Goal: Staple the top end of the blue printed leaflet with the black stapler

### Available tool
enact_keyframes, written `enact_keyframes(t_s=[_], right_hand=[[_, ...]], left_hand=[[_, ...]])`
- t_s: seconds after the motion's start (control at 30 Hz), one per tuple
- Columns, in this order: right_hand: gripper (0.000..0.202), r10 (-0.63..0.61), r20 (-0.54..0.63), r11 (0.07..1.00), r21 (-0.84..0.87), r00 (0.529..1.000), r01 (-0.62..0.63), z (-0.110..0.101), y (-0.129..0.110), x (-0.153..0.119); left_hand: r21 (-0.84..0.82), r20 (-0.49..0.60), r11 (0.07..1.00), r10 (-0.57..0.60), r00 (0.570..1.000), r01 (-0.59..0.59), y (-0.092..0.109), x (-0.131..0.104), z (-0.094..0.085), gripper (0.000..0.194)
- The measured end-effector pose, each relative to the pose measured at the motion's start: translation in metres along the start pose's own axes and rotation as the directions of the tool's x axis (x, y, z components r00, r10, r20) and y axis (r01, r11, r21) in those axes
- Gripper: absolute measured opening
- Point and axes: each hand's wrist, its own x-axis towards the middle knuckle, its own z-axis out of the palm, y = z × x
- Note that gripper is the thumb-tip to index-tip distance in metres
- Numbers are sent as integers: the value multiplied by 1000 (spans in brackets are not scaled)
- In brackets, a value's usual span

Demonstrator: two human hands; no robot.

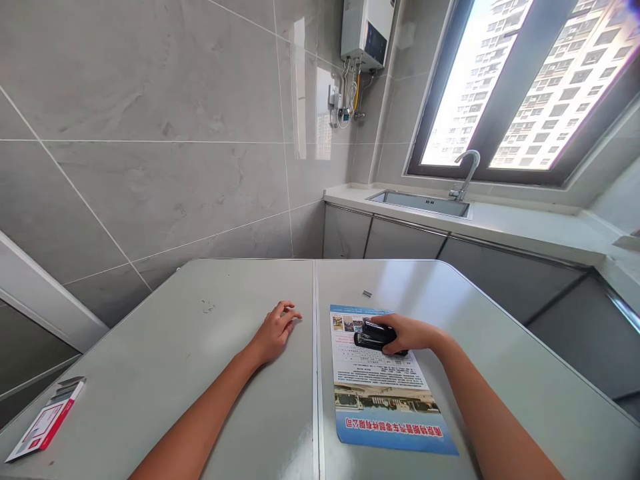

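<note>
In the head view, my right hand (413, 332) is closed around a black stapler (369, 341), which lies over the upper part of a printed leaflet (380, 387). The leaflet is flat on the table, with blue bands at both ends, small photos and lines of text. My left hand (277, 330) rests on the table left of the seam, fingers loosely curled and apart, holding nothing. Just beyond the leaflet's far edge is a small strip of staples (367, 293).
A red and white box (47, 420) lies at the table's left edge. Tiny dark bits (207, 307) are scattered on the left table half (150, 373). Behind the table are a counter with a sink (425, 202), a faucet (467, 173) and a wall-mounted water heater (367, 33).
</note>
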Motion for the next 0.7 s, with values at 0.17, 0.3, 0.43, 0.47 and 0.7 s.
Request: enact_keyframes(t_s=[0.17,0.3,0.43,0.47,0.7], right_hand=[[80,-64,24,995,79,998,62,-3,7,-4],[57,-150,-68,965,207,986,161,-7,23,1],[55,174,-576,984,129,799,-121,-5,62,12],[53,231,-640,972,124,733,-198,-3,72,15],[38,302,-687,943,111,661,-315,6,101,23]], left_hand=[[-6,-12,1000,5,1000,-5,-1,0,1,33],[-6,-34,1000,1,999,-1,-1,0,1,31],[28,-50,999,-22,999,24,-3,1,2,32],[37,-57,999,-33,998,35,-3,1,2,32],[63,-188,989,-117,975,130,-3,3,-1,30]])
